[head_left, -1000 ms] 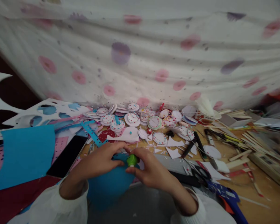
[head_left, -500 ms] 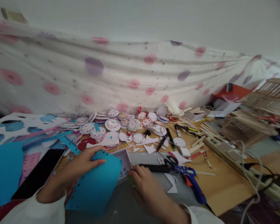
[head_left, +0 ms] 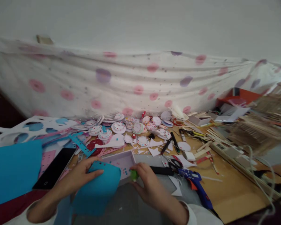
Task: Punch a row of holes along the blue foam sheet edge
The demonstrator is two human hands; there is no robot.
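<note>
My left hand [head_left: 87, 173] grips a blue sheet [head_left: 100, 187] by its upper edge, thumb on top; small holes run along that edge. In my right hand [head_left: 146, 182] a small green object [head_left: 133, 175] is pinched between thumb and fingers, just right of the sheet. Behind both hands lies a shallow pale box [head_left: 118, 159] with tiny blue and pink pieces inside. The sheet covers part of the box's near side.
Decorated paper discs [head_left: 119, 126] are heaped behind. On the right lie a blue glue gun [head_left: 194, 179], scissors [head_left: 174, 164], a power strip [head_left: 234, 161] and cables. A phone [head_left: 55, 168] and a large blue sheet [head_left: 16, 168] lie left.
The view has shifted left. My right hand has opened up around the green object, which now shows clearly. More of the box's inside is visible beside the blue sheet.
</note>
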